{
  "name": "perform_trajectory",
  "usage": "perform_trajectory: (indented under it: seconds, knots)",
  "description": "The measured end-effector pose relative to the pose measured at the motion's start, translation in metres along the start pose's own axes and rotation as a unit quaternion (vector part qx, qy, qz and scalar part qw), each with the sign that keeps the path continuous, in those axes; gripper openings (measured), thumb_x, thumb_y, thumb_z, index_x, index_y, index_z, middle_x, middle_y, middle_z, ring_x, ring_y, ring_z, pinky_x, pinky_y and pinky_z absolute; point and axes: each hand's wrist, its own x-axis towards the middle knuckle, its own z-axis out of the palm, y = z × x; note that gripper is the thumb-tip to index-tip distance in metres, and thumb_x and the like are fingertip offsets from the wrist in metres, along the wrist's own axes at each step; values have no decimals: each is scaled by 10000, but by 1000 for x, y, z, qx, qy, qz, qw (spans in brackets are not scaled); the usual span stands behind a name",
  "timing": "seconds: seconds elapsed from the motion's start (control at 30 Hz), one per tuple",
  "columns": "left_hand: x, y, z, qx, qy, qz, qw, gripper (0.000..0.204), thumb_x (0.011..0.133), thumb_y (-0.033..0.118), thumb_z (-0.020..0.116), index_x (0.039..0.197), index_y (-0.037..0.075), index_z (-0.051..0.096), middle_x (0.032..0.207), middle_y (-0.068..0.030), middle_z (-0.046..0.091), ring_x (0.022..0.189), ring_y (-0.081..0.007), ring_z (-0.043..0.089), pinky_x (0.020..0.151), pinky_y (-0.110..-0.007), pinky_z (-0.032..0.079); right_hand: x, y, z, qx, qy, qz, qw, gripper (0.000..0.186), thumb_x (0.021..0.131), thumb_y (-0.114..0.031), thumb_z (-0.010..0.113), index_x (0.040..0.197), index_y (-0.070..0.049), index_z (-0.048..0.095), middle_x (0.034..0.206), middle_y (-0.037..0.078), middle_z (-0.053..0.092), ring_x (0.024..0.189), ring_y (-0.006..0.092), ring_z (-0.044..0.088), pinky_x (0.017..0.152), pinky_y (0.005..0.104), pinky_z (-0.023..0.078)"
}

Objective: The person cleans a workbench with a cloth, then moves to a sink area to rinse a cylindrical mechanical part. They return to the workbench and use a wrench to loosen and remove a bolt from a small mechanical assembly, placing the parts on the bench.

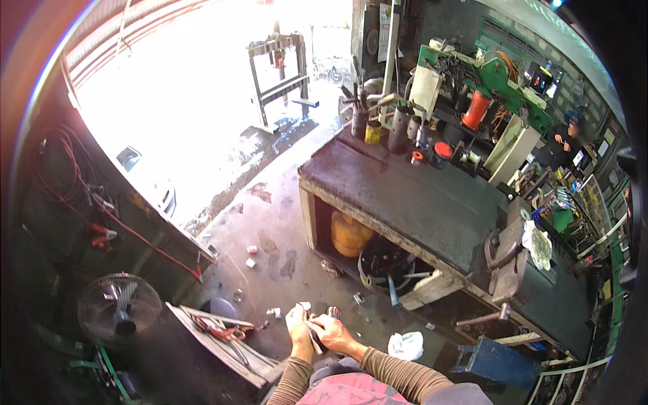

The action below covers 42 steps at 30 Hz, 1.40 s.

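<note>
**Off the front edge of a workshop desk, two bare hands meet around a small dark object**

Low in the view, the left hand [298,326] and right hand [331,330] come together above the floor [273,270], well apart from the dark-topped desk [398,169]. Between them is the small dark object [318,346]; the hands cover most of it, so its kind is unclear. The fingers of both hands bend in toward it, but whether they clamp it or only touch it cannot be told. A foot [334,312] shows just beyond the right hand, mostly hidden.

Beneath the desk's front edge, near its left corner, an orange cylinder [349,234] has its top cut off by the desktop. A black tub [368,266] beside it holds shadowed, indistinct contents. A vise [505,270] sits along the front edge, partly covered by a white cloth [537,244]. A yellow can [372,132] stands near the far left corner.

At upper right, a person [560,147] is partly hidden behind clutter. Glare washes out the outdoors; the fan [120,304] at lower left fades into shadow.
</note>
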Motion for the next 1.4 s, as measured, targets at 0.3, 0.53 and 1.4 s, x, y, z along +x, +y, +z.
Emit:
perform_trajectory:
  seconds: [0.3, 0.53, 1.4]
  knots:
    - [128, 33, 69, -87, -153, -197, 965, 380, 1103, 350, 427, 1198, 47, 636, 1078, -101, 709, 937, -244, 682, 871, -413, 564, 161, 61, -26, 179, 26, 368, 912, 354, 889, -398, 804, 894, -48, 751, 864, 134, 764, 795, 222, 725, 710, 384, 543]
    - [256, 86, 94, -97, -80, -133, 983, 352, 1059, 302, 418, 1054, 22, 632, 880, -148, 716, 793, -296, 714, 729, -416, 601, 287, 80, -38, 119, -101, 87, 984, 311, 918, -245, 687, 1183, -105, 770, 1176, 185, 692, 1113, 365, 649, 998, 441, 511]
    - [690, 331, 319, 108, -208, -178, 956, 491, 1099, 532, 423, 1252, 104, 609, 961, -78, 678, 732, -203, 684, 594, -339, 563, 784, 220, 5, 267, 152, 306, 901, 217, 980, -156, 732, 1124, 0, 778, 1046, 100, 732, 957, 170, 676, 852, 305, 535]
